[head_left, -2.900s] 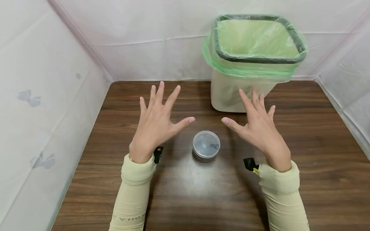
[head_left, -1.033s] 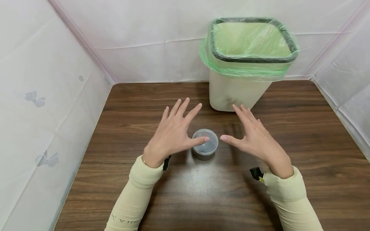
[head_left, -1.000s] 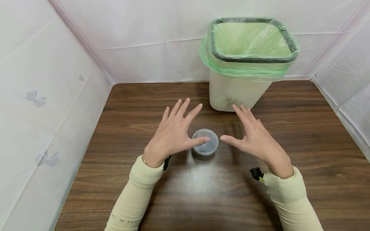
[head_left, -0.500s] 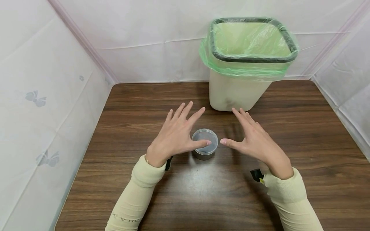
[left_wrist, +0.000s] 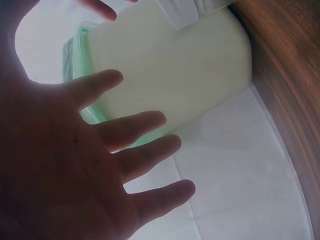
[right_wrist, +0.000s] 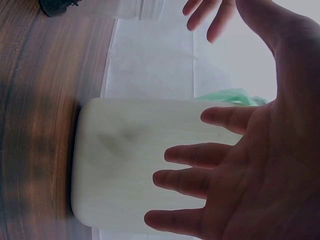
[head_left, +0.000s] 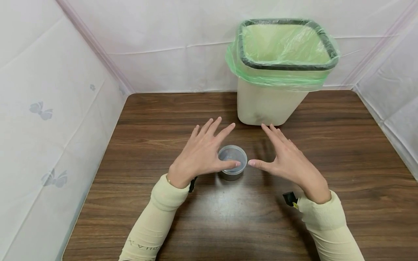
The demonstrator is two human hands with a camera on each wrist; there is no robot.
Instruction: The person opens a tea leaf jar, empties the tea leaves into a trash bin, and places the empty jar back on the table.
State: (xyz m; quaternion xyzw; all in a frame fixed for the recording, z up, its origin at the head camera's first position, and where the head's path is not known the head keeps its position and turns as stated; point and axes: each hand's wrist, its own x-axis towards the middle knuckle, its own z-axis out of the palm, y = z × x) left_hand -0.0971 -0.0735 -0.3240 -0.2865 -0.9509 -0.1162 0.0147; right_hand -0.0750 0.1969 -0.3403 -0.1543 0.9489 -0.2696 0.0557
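Observation:
A small round clear plastic jar (head_left: 233, 154) stands upright on the table between the two hands. Its lid is on, and the right wrist view shows dark stuff at the bottom of the jar (right_wrist: 117, 7). Left of it hovers my left hand (head_left: 201, 154), fingers straight and spread, its thumb overlapping the lid in the head view. My right hand (head_left: 290, 161) is on the other side, fingers extended, thumb tip close to the jar's right edge. Both palms, seen on the left hand (left_wrist: 75, 165) and right hand (right_wrist: 250, 175) in the wrist views, hold nothing.
A cream trash bin (head_left: 266, 105) stands at the back right of the brown wooden table (head_left: 147, 119). A green bag (head_left: 281, 80) lines it, folded over the rim under a dark grey ring (head_left: 287, 67). White sheeting (head_left: 169, 47) encloses the back and sides.
My left hand has moved right and nearer me, its thumb now across the lid in view. My right hand has come slightly lower and nearer. The jar and bin have not moved.

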